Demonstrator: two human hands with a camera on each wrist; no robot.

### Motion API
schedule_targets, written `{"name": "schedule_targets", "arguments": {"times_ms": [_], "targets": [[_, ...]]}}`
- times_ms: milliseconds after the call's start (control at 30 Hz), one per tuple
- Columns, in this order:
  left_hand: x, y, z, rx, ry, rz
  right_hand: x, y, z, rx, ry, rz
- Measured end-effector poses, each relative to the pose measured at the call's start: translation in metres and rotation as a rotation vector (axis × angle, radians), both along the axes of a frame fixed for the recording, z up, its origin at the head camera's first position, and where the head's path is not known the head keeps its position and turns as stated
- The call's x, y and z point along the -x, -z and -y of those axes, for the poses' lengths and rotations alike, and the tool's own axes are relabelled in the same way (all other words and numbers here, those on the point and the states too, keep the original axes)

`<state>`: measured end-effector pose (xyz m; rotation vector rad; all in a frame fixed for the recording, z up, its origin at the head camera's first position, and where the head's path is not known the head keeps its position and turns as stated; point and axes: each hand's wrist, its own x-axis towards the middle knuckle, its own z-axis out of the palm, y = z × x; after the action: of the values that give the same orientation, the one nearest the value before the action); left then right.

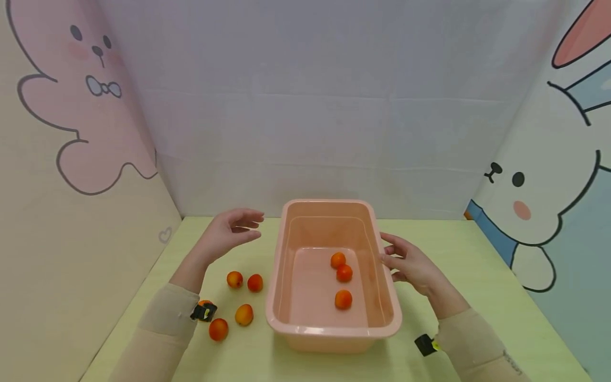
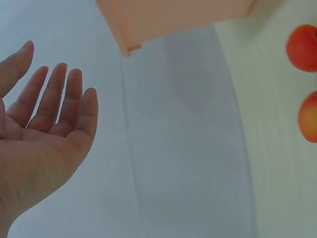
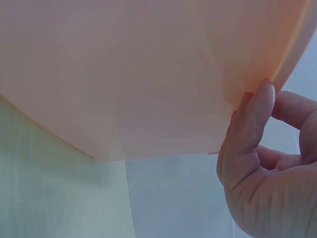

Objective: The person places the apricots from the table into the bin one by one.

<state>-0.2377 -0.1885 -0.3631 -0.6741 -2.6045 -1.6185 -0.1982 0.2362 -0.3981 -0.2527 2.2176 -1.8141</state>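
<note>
A pink plastic basin (image 1: pixel 329 331) stands in the middle of the table. Inside it lie three small orange-red fruits (image 1: pixel 343 300), toward its right side. My right hand (image 1: pixel 414 265) holds the basin's right rim; in the right wrist view its bent fingers (image 3: pixel 252 119) rest against the outer wall just under the lip. My left hand (image 1: pixel 230 229) hovers left of the basin, apart from it, its fingers spread and relaxed in the left wrist view with nothing in the palm. Below this hand, several loose fruits (image 1: pixel 244 314) of the same kind lie on the table.
The pale yellow-green table (image 1: pixel 431 231) ends at a whitish cloth backdrop (image 1: pixel 329 132). Side panels with cartoon animals (image 1: pixel 534 196) flank it. One loose fruit (image 1: pixel 206 304) is partly hidden behind the black device (image 1: pixel 203 312) on the left wrist.
</note>
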Motion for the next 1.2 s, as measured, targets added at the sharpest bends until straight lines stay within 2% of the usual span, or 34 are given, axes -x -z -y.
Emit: {"name": "schedule_targets", "arguments": {"times_ms": [133,333,467,600,733,900,1200], "targets": [[-0.006,0.023,0.019,-0.002,-0.019,0.015,0.000,0.000,0.001,-0.007,0.004,-0.003],[-0.016,0.058,0.048,0.005,-0.049,-0.003,-0.001,0.000,0.000,-0.004,0.017,0.007],[-0.025,0.081,0.067,0.028,-0.056,0.000,-0.001,0.002,-0.001,0.020,0.010,0.011],[-0.036,0.100,0.080,0.073,-0.062,0.006,0.000,0.003,-0.001,0.029,0.006,0.006],[-0.044,0.115,0.091,0.081,-0.041,0.007,0.000,0.002,0.000,0.020,0.007,-0.002],[-0.047,0.130,0.107,0.071,-0.016,0.021,0.000,0.001,0.001,0.019,0.002,-0.002],[-0.050,0.145,0.127,0.030,0.056,0.096,0.000,0.002,0.000,0.016,0.009,0.005]]}}
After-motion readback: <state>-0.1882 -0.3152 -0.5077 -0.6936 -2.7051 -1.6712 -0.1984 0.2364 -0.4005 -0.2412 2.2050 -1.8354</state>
